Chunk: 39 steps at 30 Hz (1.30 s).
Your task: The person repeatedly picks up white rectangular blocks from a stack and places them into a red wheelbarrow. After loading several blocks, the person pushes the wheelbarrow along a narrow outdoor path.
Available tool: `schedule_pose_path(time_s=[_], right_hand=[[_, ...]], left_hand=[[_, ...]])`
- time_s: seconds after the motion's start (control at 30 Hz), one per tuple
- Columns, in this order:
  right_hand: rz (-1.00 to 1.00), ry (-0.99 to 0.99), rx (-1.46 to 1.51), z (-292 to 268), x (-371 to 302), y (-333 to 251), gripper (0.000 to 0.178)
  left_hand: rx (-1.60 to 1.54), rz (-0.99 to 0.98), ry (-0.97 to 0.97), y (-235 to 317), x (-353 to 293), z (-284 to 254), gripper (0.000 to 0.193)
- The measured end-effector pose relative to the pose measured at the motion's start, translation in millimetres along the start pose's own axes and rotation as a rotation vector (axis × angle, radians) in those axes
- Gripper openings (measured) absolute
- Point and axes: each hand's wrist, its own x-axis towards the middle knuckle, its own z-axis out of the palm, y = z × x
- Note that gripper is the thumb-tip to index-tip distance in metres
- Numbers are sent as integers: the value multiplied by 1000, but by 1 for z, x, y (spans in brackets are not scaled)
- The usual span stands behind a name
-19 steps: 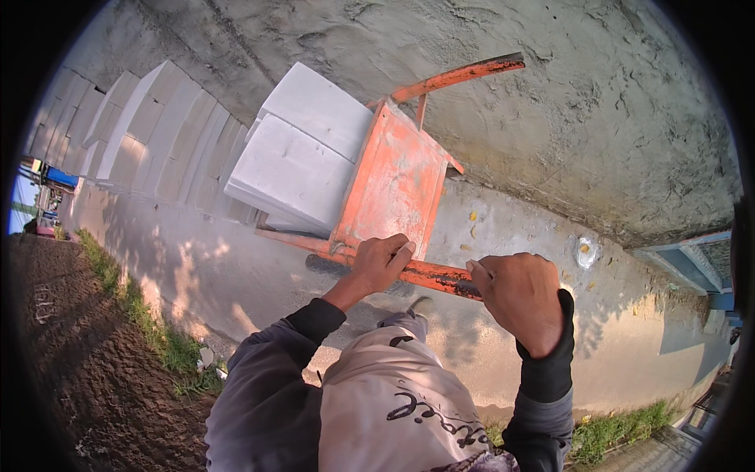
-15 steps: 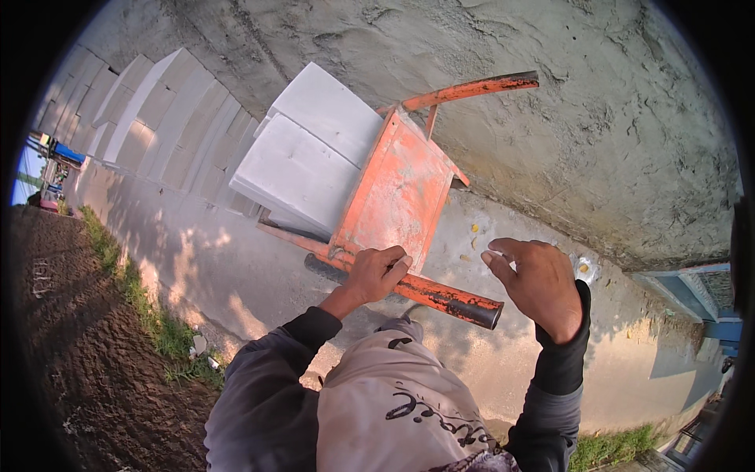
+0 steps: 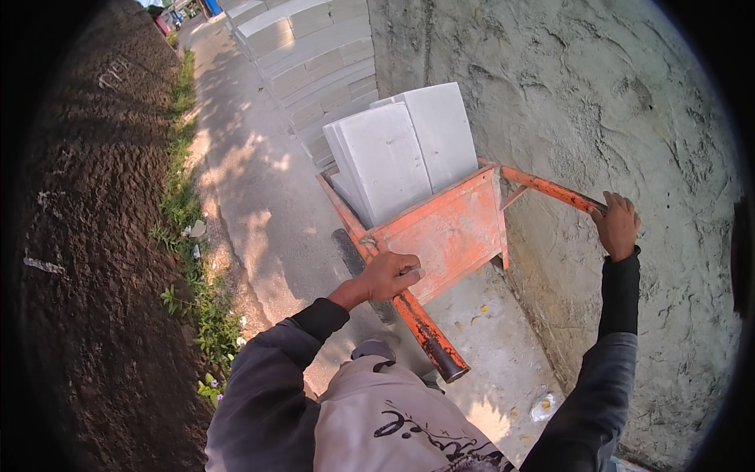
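Observation:
An orange, paint-worn wheelbarrow stands in front of me, its tray holding several large white blocks set on edge and leaning. My left hand is closed over the left handle, close to the tray; the handle's dark end sticks out toward me past the fist. Over on the right, my right hand wraps round the end of the right handle, beside the wall. Part of a dark wheel shows left of the tray. The tray's inside is mostly hidden by the blocks.
A rough cement wall runs close along the right. Beyond the tray rises a stack of pale blocks. Left of the concrete path lie a grass strip and dark soil. A clear plastic bag lies near the wall's foot.
My right hand has gone from the air near the left handle's end to the right handle and closed on it. My left hand keeps its hold. The view has turned.

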Motion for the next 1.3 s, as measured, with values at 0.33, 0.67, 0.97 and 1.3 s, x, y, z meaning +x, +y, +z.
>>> schedule_pose_path(time_s=[0.33, 0.67, 0.97, 1.3], right_hand=[[-142, -517, -9, 99, 60, 37, 39], [-62, -954, 277, 109, 89, 53, 37], [-137, -781, 235, 114, 84, 58, 38], [-367, -778, 190, 102, 84, 52, 41]], left_hand=[[-351, -268, 497, 127, -29, 52, 34], [-12, -496, 350, 259, -50, 95, 32], [100, -566, 490, 262, -40, 111, 32], [-2, -433, 982, 239, -30, 137, 26]])
